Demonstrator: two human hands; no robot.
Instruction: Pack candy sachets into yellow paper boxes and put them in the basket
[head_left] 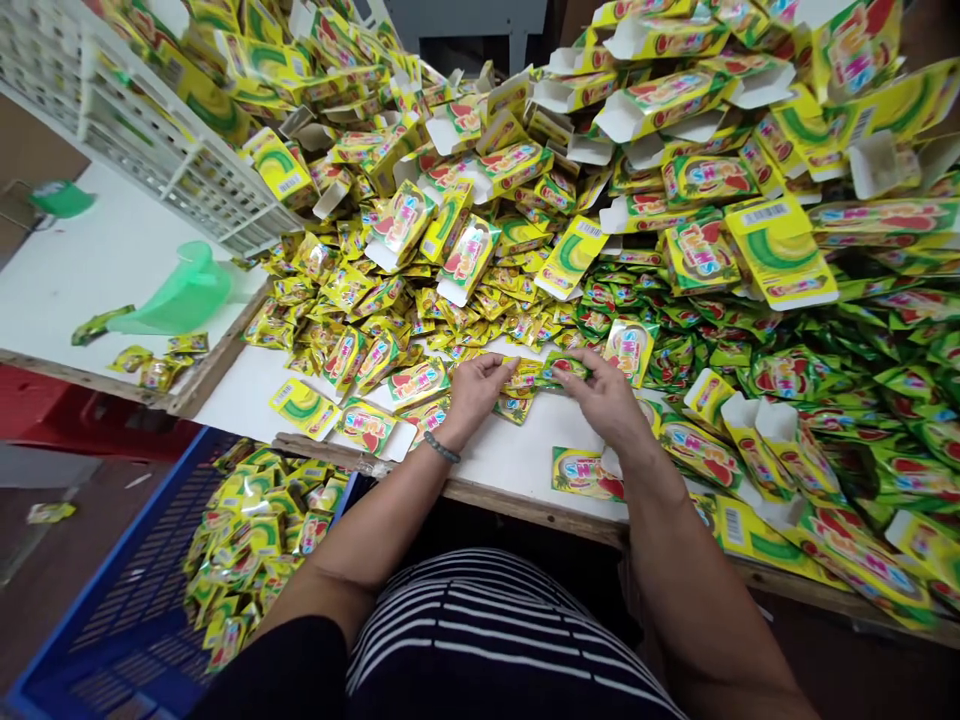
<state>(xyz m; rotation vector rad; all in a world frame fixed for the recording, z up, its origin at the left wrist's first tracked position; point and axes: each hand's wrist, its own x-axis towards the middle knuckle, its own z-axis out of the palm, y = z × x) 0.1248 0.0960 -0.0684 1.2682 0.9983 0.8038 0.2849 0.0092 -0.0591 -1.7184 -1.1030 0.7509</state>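
Many cartons [780, 250] and packets [349, 288] crowd the table [514, 475].

Left fingers [489, 363] pinch a yellow packet [527, 373], right fingers [595, 363] apparently a green packet [559, 363], above the counter [517, 468]; boxes [573, 256] heap up on the far side.

Bright light covers the white tabletop [517, 468], deep shadow lies beneath, and the view's edges stretch and blur.
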